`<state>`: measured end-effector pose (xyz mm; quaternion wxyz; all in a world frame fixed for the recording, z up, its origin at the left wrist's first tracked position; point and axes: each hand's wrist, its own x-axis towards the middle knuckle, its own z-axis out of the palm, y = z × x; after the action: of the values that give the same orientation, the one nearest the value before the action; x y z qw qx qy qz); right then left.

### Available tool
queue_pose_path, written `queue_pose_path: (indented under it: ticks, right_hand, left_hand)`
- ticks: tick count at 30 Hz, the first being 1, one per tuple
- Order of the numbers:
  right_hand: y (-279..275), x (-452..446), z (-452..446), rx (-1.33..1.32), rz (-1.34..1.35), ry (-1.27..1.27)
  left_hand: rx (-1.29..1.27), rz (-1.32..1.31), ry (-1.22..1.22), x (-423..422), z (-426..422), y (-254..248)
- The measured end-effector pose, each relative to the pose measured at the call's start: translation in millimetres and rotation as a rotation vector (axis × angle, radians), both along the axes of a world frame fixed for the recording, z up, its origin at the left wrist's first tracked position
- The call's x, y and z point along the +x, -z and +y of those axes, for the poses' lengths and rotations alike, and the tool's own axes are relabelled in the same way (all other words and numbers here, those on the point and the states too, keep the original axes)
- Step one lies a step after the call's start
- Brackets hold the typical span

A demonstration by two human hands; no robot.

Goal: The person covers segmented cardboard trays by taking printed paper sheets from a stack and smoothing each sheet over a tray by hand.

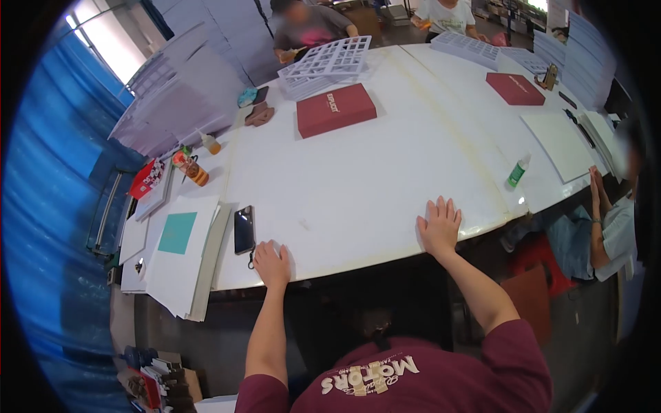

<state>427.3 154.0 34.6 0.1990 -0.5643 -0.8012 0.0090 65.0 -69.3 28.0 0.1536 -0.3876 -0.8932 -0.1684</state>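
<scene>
My left hand (273, 264) lies flat on the white table (330, 199) near its front edge, fingers spread, holding nothing. Just above and left of it is a dark phone (244, 230) with a short strap beside my fingers. My right hand (439, 226) rests palm down at the same edge, further right, its fingers apart and empty. A small green-labelled bottle (518, 171) stands to the right of that hand. Farther back on the table sits a closed red box (336, 110).
Paper stacks (186, 258) with a teal sheet (177, 233) and an orange drink bottle (191, 168) are at left. Behind are white trays (327, 60), a second red box (515, 89) and two people. Another person (609, 220) sits at right, by white boards (561, 144).
</scene>
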Motion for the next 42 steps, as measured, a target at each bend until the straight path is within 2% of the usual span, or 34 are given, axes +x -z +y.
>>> queue_pose_path:
  ticks: [18,38,42]
  right_hand:
    - [10,6,2,0.129,0.117,-0.141]
    - [20,11,-2,0.25,0.164,-0.198]
    - [23,12,-1,0.246,0.148,-0.198]
  left_hand:
    - [-0.054,0.024,-0.012,-2,-3,6]
    - [0.062,-0.067,-0.002,-4,-6,8]
    - [0.131,0.059,0.011,-6,-7,14]
